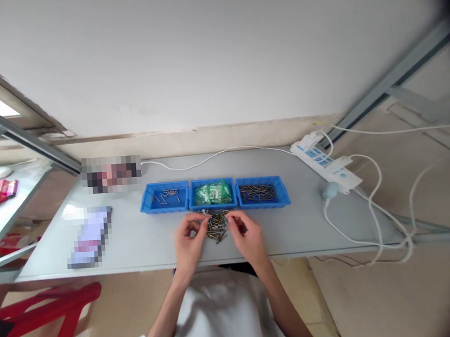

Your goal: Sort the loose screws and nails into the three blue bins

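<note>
A pile of small metal screws [216,227], some silvery and some brassy, lies on the grey table between my hands. My left hand [189,237] is at the pile's left edge, thumb and forefinger pinched together. On the opposite side my right hand [247,232] makes a similar pinch. Whatever the fingertips hold is too small to make out. Just behind the pile, three blue bins stand in a row. The left bin [146,201] has several loose screws, the middle bin [213,207] holds green-and-clear plastic packets [213,192], and the right bin [283,193] contains many darker screws.
A white power strip [326,165] with plugs and cables lies at the table's right end. A white cord [187,168] runs along the back. Two pixelated items are at the left. Metal frame posts flank the table [126,245]; a red stool [54,316] stands below left.
</note>
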The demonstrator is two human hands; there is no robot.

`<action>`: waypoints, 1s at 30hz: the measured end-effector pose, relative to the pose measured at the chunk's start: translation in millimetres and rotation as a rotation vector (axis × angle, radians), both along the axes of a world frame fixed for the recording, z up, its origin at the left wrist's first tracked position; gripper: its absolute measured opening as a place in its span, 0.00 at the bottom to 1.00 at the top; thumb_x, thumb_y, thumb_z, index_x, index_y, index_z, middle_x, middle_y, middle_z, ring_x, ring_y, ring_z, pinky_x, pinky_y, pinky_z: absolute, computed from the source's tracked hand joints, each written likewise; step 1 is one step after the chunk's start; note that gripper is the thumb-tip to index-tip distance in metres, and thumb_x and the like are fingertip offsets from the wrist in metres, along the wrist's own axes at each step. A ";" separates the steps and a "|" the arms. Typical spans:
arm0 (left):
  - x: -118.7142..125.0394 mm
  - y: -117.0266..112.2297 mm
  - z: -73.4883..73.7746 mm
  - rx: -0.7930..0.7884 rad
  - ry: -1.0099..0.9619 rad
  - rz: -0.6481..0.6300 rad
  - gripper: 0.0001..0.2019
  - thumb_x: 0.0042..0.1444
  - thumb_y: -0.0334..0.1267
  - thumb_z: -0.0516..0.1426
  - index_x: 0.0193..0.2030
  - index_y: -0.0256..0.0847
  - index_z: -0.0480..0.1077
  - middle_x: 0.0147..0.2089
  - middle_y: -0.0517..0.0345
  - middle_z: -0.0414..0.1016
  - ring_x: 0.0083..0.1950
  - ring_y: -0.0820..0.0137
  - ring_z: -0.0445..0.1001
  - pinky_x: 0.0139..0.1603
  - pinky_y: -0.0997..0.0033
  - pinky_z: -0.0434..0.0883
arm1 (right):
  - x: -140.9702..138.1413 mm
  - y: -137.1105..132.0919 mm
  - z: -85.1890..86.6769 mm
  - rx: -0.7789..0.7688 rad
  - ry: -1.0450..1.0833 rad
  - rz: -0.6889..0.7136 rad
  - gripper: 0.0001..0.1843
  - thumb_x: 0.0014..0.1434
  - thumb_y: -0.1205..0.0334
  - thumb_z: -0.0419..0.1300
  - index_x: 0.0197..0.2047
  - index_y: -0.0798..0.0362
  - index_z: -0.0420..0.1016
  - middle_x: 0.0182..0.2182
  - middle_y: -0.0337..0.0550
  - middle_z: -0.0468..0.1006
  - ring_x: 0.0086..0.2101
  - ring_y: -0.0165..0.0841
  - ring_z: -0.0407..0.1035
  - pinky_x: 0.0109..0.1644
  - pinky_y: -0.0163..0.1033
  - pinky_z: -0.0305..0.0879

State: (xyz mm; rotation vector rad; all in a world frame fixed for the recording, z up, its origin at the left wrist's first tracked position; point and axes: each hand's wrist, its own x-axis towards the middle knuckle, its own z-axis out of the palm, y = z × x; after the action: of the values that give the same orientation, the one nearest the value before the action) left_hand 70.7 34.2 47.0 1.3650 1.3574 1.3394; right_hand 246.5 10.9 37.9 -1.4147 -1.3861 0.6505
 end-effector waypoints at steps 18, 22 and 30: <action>-11.5 5.0 -0.6 0.012 0.219 0.027 0.11 0.70 0.45 0.57 0.48 0.42 0.78 0.29 0.61 0.80 0.27 0.73 0.73 0.33 0.75 0.70 | -6.3 5.4 -9.5 -0.043 -0.396 0.066 0.07 0.68 0.59 0.61 0.46 0.48 0.81 0.23 0.34 0.72 0.26 0.32 0.69 0.33 0.36 0.59; -4.1 1.9 -2.7 0.014 0.286 -0.054 0.11 0.70 0.43 0.57 0.48 0.42 0.79 0.28 0.62 0.80 0.26 0.73 0.72 0.33 0.76 0.70 | -7.3 7.3 -10.1 -0.023 -0.426 0.094 0.07 0.70 0.61 0.60 0.42 0.48 0.80 0.24 0.34 0.73 0.25 0.31 0.69 0.33 0.36 0.58; -6.5 4.7 -1.2 -0.008 0.304 -0.087 0.12 0.70 0.45 0.56 0.47 0.42 0.79 0.28 0.62 0.79 0.27 0.72 0.71 0.32 0.75 0.69 | -11.6 5.6 -10.7 0.017 -0.473 0.069 0.07 0.71 0.61 0.59 0.44 0.49 0.79 0.25 0.35 0.75 0.27 0.33 0.71 0.34 0.36 0.59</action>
State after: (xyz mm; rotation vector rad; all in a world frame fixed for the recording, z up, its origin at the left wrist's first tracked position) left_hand 64.1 38.9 45.8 1.6532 1.4780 1.0990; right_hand 235.0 16.5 27.2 -1.5765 -1.8078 0.3542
